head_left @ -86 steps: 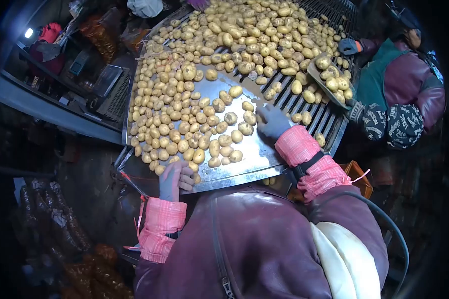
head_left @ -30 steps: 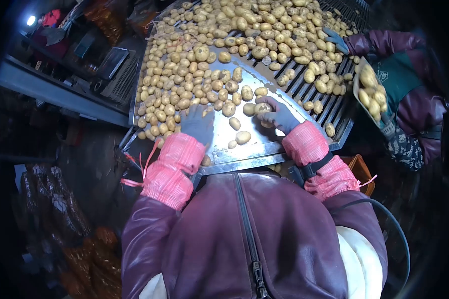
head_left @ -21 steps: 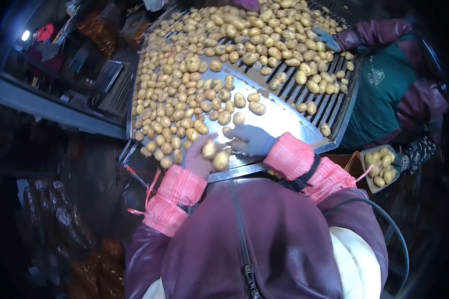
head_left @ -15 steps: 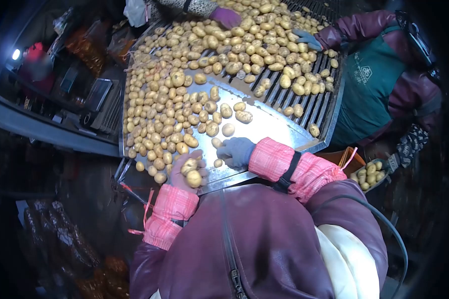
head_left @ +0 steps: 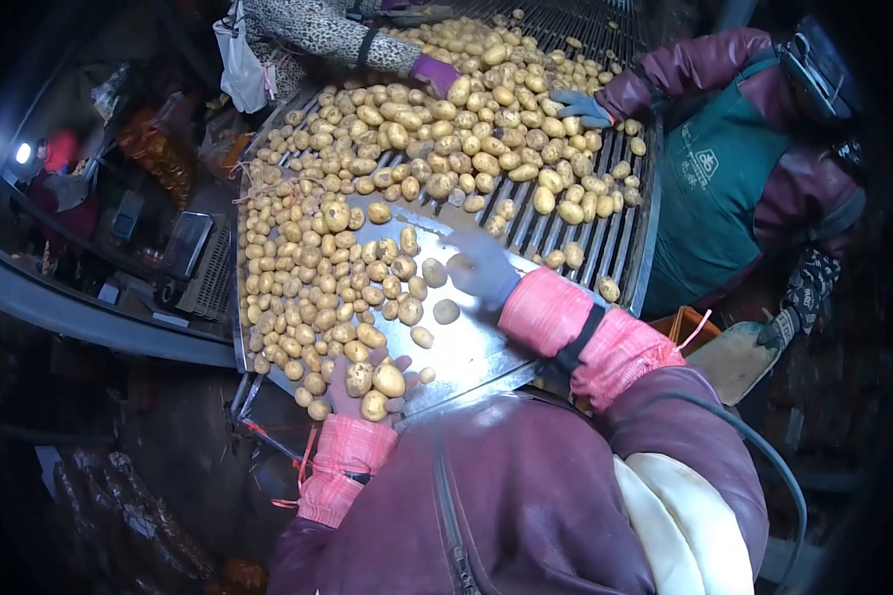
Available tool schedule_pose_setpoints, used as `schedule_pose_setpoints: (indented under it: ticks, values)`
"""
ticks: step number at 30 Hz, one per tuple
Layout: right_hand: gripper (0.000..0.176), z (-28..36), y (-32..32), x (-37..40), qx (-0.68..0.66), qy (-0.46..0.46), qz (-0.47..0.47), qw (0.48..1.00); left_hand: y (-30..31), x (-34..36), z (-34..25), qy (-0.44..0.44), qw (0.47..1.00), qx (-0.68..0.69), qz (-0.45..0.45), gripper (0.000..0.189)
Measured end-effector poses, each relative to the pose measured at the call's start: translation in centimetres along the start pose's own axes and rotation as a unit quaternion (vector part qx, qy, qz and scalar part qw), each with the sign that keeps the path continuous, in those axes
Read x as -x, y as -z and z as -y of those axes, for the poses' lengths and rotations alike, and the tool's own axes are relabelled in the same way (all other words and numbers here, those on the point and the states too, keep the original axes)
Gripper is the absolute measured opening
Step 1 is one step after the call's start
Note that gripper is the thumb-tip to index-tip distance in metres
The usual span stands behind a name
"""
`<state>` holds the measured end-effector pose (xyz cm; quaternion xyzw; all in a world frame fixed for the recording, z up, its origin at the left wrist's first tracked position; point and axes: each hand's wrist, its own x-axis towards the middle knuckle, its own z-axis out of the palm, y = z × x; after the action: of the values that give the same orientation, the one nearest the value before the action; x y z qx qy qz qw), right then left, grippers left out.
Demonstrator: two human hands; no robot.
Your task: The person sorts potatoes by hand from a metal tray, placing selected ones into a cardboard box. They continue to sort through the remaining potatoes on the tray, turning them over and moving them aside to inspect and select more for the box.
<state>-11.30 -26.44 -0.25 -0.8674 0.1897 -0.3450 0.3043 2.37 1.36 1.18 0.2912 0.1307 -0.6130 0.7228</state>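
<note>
My gloved left hand (head_left: 345, 393) is palm up at the near edge of the metal table, with its fingers curled around three potatoes (head_left: 388, 381). Over the bare metal sheet (head_left: 466, 342), my right hand (head_left: 482, 270) in a grey glove is blurred by motion. Its fingers point toward a loose potato (head_left: 434, 273); whether they grip anything cannot be made out. Another potato (head_left: 446, 311) lies just below that hand. To the left spreads a dense heap of potatoes (head_left: 313, 268).
Slatted bars (head_left: 620, 223) carry more potatoes at the back right. A co-worker's purple glove (head_left: 434, 75) and another co-worker's blue glove (head_left: 581, 107) reach into the pile. An orange crate (head_left: 686, 325) is at right, and a scale (head_left: 186, 246) stands left.
My right hand has moved up and away across the sheet. My left hand now cradles three potatoes, where two showed before. At right, the co-worker's container has tipped, and its potatoes no longer show.
</note>
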Motion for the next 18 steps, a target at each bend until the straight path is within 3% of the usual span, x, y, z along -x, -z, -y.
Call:
schedule_pose_setpoints:
  ticks: [1,3,6,8,9,12,13,14,16,18]
  values:
    - [0.041,0.3,3.0,-2.6,0.154,-0.129,0.091,0.975,-0.8,0.3,-0.1,0.007,0.999,-0.005,-0.038,0.072]
    - [0.051,-4.0,4.8,-3.4,0.292,-0.130,0.011,0.947,-1.2,0.4,-0.7,0.040,0.996,0.004,-0.080,0.071]
    - [0.052,-8.6,4.9,-3.9,0.244,-0.241,0.105,0.934,-1.6,0.2,-1.2,0.065,0.993,0.009,-0.100,0.067]
    - [0.050,-6.6,4.0,-3.4,0.333,-0.171,0.133,0.918,-2.6,0.4,-1.1,0.066,0.991,0.002,-0.119,0.064]
    - [0.049,-4.5,4.3,-4.4,0.275,-0.202,0.186,0.921,-3.1,0.4,-1.0,0.053,0.988,-0.040,-0.139,0.064]
    - [0.038,-3.3,3.6,-6.5,0.046,-0.233,0.187,0.953,0.7,-1.2,-1.1,0.102,0.994,0.034,-0.032,0.065]
    - [0.037,-1.1,4.6,-8.5,0.047,-0.239,0.195,0.950,0.4,-1.1,-0.8,0.058,0.998,-0.035,-0.012,0.065]
    - [0.039,-2.6,4.2,-9.3,0.110,-0.194,0.158,0.962,-0.1,-0.8,-0.5,0.014,0.995,-0.103,0.006,0.065]
    - [0.042,-6.7,2.7,-10.7,0.230,-0.100,0.078,0.965,0.4,-1.0,-0.4,0.002,0.994,-0.113,0.010,0.066]
    - [0.047,-9.5,2.1,-12.0,0.321,-0.067,0.107,0.939,0.7,-1.1,-0.4,0.017,0.995,-0.094,0.003,0.066]
